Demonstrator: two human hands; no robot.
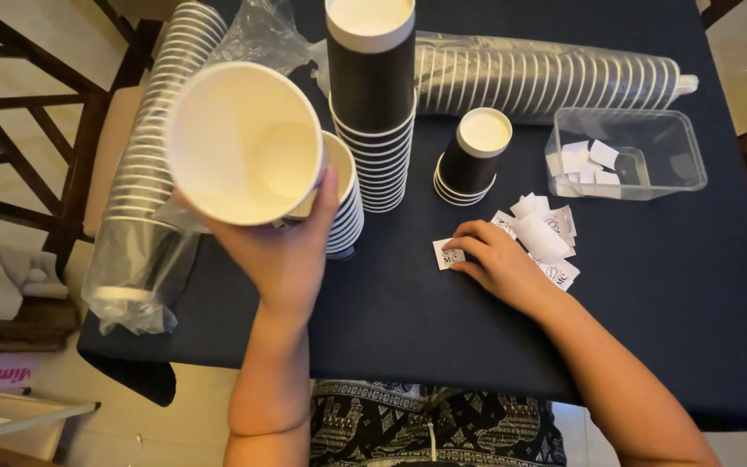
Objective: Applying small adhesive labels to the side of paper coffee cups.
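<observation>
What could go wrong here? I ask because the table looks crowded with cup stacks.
1. The left hand holds a white-lined paper cup close to the tall stack of black paper cups; a bump might topple it.
2. The right hand presses one small white paper label; the loose pile of labels beside it could scatter.

Warm dim indoor light; glare on plastic sleeves (555, 82); sharp centre, mild wide-angle bending at edges.
</observation>
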